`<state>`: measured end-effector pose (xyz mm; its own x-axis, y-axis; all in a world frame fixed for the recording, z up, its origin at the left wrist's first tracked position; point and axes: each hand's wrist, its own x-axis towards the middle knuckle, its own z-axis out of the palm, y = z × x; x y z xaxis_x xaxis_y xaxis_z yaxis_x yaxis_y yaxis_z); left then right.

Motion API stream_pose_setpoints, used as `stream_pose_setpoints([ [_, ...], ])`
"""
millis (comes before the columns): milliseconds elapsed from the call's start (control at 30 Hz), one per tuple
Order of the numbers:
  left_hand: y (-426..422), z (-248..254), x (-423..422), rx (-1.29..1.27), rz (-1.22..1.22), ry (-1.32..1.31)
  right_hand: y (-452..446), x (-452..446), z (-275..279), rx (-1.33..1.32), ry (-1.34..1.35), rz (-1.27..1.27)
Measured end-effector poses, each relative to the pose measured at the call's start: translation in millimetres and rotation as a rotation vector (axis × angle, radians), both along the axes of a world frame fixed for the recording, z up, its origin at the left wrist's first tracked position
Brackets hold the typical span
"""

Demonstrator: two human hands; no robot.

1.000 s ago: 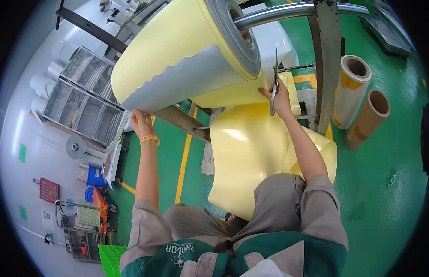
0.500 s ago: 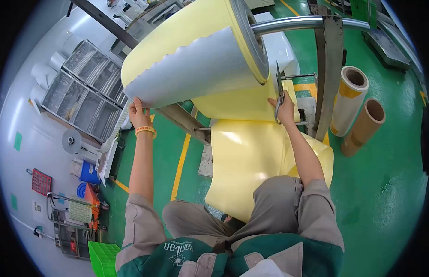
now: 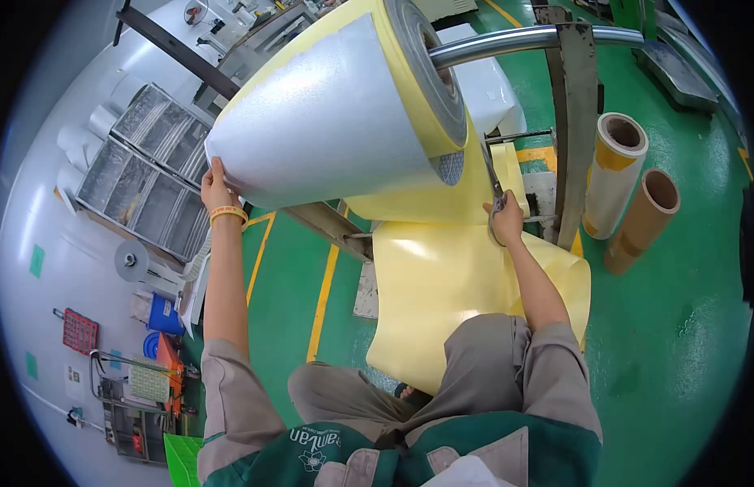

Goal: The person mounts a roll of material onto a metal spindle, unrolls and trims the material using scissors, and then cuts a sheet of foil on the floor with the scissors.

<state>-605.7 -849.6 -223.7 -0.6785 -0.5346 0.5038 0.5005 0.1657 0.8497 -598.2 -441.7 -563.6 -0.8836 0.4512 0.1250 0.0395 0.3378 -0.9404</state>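
My left hand (image 3: 219,187) pinches the lower left corner of a silvery-white sheet (image 3: 312,114), which hangs off a big roll of yellow material (image 3: 425,97). My right hand (image 3: 508,217) is closed around a pair of scissors (image 3: 498,195), blades pointing up beside the roll's right end. Below the roll, a yellow sheet (image 3: 438,268) drapes down in front of my knees. A metal bar (image 3: 506,47) runs through the roll's core.
An upright steel post (image 3: 578,130) of the stand rises right of my right hand. Two cardboard-cored tubes (image 3: 620,178) (image 3: 643,219) stand on the green floor. Wrapped panels (image 3: 150,174) lean at the left wall, with a blue bin (image 3: 163,312) nearby.
My left hand has shifted left and slightly up with the sheet corner, and more of the silvery-white face shows. The scissors and right hand have dropped a little.
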Motion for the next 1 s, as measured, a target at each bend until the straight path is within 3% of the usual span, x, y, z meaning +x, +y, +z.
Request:
stream_pose_setpoints([
  [167, -5, 21, -15, -0.017, 0.003, -0.008, 9, 1, -12, -0.032, 0.086, -0.027],
  [300, -4, 33, -16, -0.066, -0.002, -0.096, 15, 12, -6, 0.015, 0.159, -0.204],
  [400, 7, 39, -10, -0.088, 0.062, -0.145, 15, 26, 40, -0.176, 0.514, -0.312],
  [433, 11, 40, -7, -0.091, 0.051, -0.142, 15, 31, 63, -0.316, 0.516, -0.23],
  [467, -9, 38, -18, -0.094, -0.006, -0.13, 15, 40, 93, -0.267, 0.572, -0.189],
  [633, -15, 36, -14, -0.088, -0.005, -0.143, 0, 65, 203, -0.275, 1.186, 0.202],
  [733, -16, 38, -8, -0.146, 0.018, -0.155, -17, 76, 237, -0.08, 1.237, 0.214],
  [767, -46, 36, -21, -0.107, -0.158, -0.148, -21, 77, 239, -0.005, 1.235, 0.166],
  [1000, -4, 35, 1, -0.096, 0.027, -0.147, -24, 80, 222, 0.101, 1.265, 0.128],
])
